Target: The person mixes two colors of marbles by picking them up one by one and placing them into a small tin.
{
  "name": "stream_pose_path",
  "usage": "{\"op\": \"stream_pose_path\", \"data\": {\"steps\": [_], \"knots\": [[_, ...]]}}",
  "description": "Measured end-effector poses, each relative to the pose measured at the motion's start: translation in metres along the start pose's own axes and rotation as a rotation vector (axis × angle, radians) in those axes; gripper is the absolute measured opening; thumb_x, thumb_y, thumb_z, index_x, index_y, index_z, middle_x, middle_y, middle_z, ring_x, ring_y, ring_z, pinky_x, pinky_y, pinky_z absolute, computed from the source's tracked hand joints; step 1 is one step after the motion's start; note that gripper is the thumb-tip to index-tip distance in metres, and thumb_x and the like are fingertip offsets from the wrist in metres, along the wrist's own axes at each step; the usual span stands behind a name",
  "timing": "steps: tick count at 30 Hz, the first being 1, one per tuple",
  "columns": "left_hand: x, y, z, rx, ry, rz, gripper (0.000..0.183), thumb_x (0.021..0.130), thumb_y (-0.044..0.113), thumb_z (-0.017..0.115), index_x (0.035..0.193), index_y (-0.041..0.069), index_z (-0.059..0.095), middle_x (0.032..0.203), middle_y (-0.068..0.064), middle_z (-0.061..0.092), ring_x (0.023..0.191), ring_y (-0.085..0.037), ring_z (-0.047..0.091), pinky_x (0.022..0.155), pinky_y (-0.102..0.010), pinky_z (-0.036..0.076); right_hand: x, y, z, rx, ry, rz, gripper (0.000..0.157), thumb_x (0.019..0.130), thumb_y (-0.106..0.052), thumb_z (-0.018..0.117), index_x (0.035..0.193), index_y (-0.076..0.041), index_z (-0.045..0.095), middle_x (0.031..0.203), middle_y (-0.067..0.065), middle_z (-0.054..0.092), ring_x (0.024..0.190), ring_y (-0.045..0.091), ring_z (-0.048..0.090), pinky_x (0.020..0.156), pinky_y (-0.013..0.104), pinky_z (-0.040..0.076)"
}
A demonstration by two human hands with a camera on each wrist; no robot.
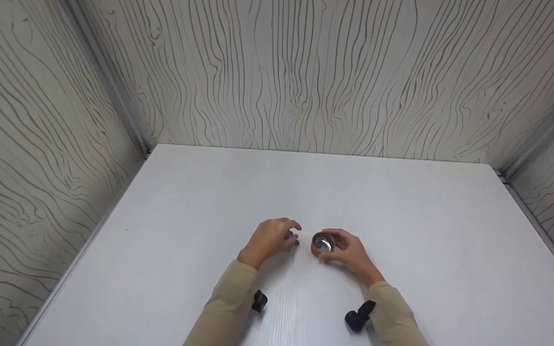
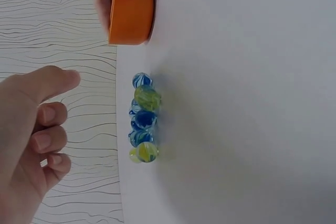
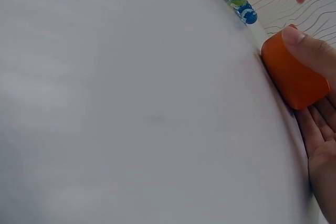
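My right hand [image 1: 351, 251] grips a small round cup [image 3: 296, 72] by its side, thumb and fingers on opposite sides. The cup is orange outside, and its inside [image 1: 323, 243] looks shiny silver from above. It stands upright on the white table. Several glass marbles [image 2: 144, 120], blue and yellow-green with swirls, lie bunched together to the left of the cup. Over them hovers my left hand [image 1: 272, 237], fingers bent and nothing held, partly hiding the marbles in the head view. In the left wrist view a gap shows between its fingers and the marbles.
The white table [image 1: 200, 192] reaches back to a wall [image 1: 282, 81] with a wood-grain pattern. Similar panels stand at the left and right. Black wrist mounts [image 1: 359, 315] stick out from both sleeves, low over the table.
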State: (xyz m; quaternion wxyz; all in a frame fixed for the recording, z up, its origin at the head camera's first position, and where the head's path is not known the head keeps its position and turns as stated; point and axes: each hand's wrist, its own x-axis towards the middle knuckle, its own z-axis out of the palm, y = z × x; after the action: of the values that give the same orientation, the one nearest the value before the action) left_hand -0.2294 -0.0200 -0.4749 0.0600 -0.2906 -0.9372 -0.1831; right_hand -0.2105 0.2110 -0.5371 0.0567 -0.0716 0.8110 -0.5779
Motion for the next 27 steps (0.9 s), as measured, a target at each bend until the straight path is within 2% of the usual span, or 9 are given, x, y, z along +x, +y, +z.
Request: {"op": "stream_pose_path", "data": {"steps": [4, 11, 18, 27], "knots": [[-0.002, -0.005, -0.002, 0.003, 0.027, 0.019, 0.018, 0.090, 0.019, 0.065, 0.105, 0.014, 0.073, 0.104, -0.003, 0.076, 0.091, -0.016, 0.072, 0.086, -0.030, 0.056, 0.001, 0.000, -0.001, 0.001, -0.004, -0.012, 0.064, 0.072, -0.017, 0.083, 0.128, -0.003, 0.056, 0.134, 0.018, 0.059, 0.133, 0.034, 0.050, 0.112, 0.040, 0.037], [-0.005, -0.010, -0.003, -0.016, 0.021, -0.017, 0.018, 0.090, 0.020, 0.066, 0.105, 0.014, 0.073, 0.100, -0.004, 0.076, 0.084, -0.014, 0.070, 0.082, -0.027, 0.057, 0.000, -0.002, 0.001, -0.010, 0.009, 0.015, 0.064, 0.072, -0.017, 0.083, 0.128, -0.004, 0.057, 0.134, 0.017, 0.059, 0.132, 0.033, 0.051, 0.113, 0.042, 0.037], [-0.012, -0.018, -0.003, 0.029, 0.078, 0.031, 0.014, 0.087, 0.018, 0.069, 0.099, 0.012, 0.074, 0.089, -0.003, 0.075, 0.073, -0.012, 0.067, 0.071, -0.022, 0.056, -0.001, 0.000, 0.002, 0.029, 0.010, 0.043, 0.064, 0.071, -0.016, 0.084, 0.128, -0.005, 0.057, 0.133, 0.015, 0.060, 0.132, 0.031, 0.051, 0.114, 0.040, 0.037], [-0.015, -0.024, -0.006, -0.015, 0.069, 0.004, 0.014, 0.088, 0.017, 0.068, 0.099, 0.011, 0.074, 0.094, -0.004, 0.076, 0.080, -0.014, 0.069, 0.076, -0.026, 0.057, 0.000, -0.001, 0.002, 0.029, 0.013, 0.043, 0.063, 0.071, -0.016, 0.084, 0.128, -0.006, 0.058, 0.133, 0.014, 0.060, 0.132, 0.031, 0.051, 0.114, 0.042, 0.037]]}}
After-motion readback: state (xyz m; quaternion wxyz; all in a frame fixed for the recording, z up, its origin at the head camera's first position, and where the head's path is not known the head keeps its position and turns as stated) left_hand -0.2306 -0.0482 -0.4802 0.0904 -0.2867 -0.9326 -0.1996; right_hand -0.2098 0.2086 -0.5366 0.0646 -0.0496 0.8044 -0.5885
